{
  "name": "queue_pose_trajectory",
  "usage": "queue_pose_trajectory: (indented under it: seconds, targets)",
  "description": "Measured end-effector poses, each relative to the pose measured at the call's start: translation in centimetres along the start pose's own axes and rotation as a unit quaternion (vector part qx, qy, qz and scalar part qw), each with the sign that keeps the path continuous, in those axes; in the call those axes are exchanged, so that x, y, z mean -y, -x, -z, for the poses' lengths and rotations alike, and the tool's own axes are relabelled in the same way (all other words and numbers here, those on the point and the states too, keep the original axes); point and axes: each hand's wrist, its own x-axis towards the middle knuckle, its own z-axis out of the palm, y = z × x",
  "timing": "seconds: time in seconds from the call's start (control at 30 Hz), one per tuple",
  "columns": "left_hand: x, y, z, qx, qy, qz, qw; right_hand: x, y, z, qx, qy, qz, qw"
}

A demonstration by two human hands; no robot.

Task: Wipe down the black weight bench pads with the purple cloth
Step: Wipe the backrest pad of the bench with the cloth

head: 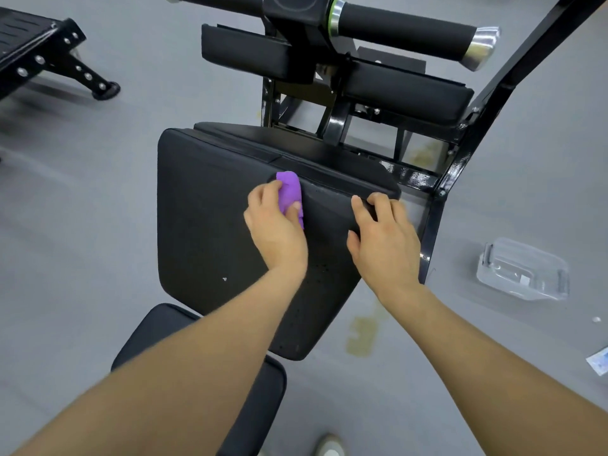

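The large black bench pad (204, 218) fills the middle of the view, with a smaller black seat pad (158, 327) below it near me. My left hand (274, 225) grips the bunched purple cloth (289, 189) and presses it onto the pad's upper middle. My right hand (383, 235) rests on the pad's right edge, its fingers curled over the rim. Two more black pads (243, 51) (404, 87) sit further up on the machine.
A black foam roller bar (404, 28) with chrome ends crosses the top. The black steel frame (460, 159) runs along the right. A clear plastic container (523, 268) lies on the grey floor at right. Another black machine (39, 51) stands at top left.
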Motion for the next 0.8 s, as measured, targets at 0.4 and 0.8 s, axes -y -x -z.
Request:
queue_pose_trajectory:
  seconds: [0.4, 0.8]
  targets:
    - [4.8, -3.3, 2.8, 0.007, -0.041, -0.002, 0.999, 1.1, 0.5, 0.1, -0.019, 0.032, -0.014, 0.999]
    - [4.6, -0.6, 2.4, 0.097, -0.044, -0.132, 0.985, 2.0, 0.5, -0.2, 0.017, 0.019, -0.064, 0.998]
